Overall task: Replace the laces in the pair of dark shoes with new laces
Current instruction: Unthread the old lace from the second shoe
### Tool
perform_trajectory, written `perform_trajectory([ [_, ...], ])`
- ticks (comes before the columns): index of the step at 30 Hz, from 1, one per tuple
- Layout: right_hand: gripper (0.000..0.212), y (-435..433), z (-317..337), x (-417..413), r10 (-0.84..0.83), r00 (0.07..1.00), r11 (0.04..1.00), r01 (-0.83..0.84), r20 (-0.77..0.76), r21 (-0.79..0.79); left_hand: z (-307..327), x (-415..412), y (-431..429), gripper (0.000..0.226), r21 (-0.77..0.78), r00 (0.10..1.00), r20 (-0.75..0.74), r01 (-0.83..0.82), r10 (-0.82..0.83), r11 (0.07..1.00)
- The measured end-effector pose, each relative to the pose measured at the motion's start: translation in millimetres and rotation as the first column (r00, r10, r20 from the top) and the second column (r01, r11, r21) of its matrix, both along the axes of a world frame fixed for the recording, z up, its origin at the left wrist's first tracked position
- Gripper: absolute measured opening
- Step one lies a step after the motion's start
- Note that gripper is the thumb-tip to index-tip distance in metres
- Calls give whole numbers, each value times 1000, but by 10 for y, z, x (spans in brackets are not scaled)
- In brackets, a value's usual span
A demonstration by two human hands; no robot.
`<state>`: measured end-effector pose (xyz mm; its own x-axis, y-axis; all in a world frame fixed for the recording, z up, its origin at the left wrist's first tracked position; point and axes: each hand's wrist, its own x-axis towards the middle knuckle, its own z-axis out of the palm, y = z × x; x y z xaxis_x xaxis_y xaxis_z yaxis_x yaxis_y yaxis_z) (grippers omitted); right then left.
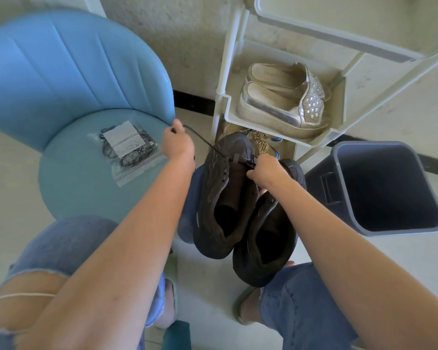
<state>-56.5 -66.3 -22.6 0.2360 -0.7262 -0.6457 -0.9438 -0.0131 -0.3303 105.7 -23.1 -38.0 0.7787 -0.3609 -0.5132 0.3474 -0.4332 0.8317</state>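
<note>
Two dark shoes lie side by side in front of me, the left dark shoe (216, 198) and the right dark shoe (266, 236), openings toward me. My left hand (177, 144) pinches a dark old lace (202, 141) and holds it taut, up and to the left of the left shoe's toe area. My right hand (268, 171) grips the shoes near the eyelets, fingers curled over the tongue area. A clear zip bag with dark new laces (127, 149) lies on the blue chair seat (86, 193).
A white shoe rack (223, 102) stands behind the shoes, holding silver slip-on shoes (283, 102) and a sneaker on the shelf below. A grey bin (379, 188) sits on the floor at right. My knees in torn jeans fill the bottom.
</note>
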Motion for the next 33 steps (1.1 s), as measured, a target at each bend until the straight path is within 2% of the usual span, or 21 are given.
perform_trajectory([
  [2,33,11,13,2,11,1000,1000,-11,13,2,45,-132,-33,39,-89,994,-88,59,-67,994],
  [4,32,24,14,19,11,1000,1000,-11,19,-6,43,-218,-42,37,-238,941,-320,34,-111,971],
  [5,32,28,11,21,10,1000,1000,-10,21,-12,18,-247,-35,35,-276,910,-384,46,-154,960],
  [6,31,26,9,25,8,1000,1000,-8,25,-18,8,-284,-32,32,-287,906,-366,108,-213,952],
  [7,30,24,9,24,5,1000,1000,-5,27,-17,-20,-306,-24,29,-206,930,-197,272,-312,940],
  [8,29,25,9,20,-1,1000,1000,2,30,-12,-57,-322,3,26,-60,902,28,432,-432,900],
  [9,29,28,8,18,-13,999,1000,14,34,-8,-105,-331,39,26,116,800,249,536,-547,836],
  [10,28,33,8,18,-24,999,1000,25,38,-11,-145,-343,67,25,237,674,387,587,-629,774],
  [12,29,42,-3,16,-31,999,998,32,33,-46,-204,-370,99,22,374,501,444,650,-743,662],
  [18,30,87,-40,25,9,1000,986,-7,11,-167,-176,-346,64,38,609,364,333,621,-870,493],
  [22,27,127,-60,56,39,999,962,-47,-37,-271,-195,-315,56,42,666,364,259,604,-895,438],
  [26,22,153,-69,88,58,997,952,-71,-50,-297,-214,-294,34,48,686,353,183,623,-917,377],
  [28,16,158,-71,97,72,996,949,-86,-58,-304,-224,-270,17,45,650,409,165,639,-898,411],
  [31,17,149,-81,90,76,996,954,-86,-46,-287,-246,-225,44,45,575,548,175,617,-818,537],
  [33,16,131,-76,82,82,996,958,-89,-37,-271,-253,-209,65,45,570,583,203,583,-786,579],
])
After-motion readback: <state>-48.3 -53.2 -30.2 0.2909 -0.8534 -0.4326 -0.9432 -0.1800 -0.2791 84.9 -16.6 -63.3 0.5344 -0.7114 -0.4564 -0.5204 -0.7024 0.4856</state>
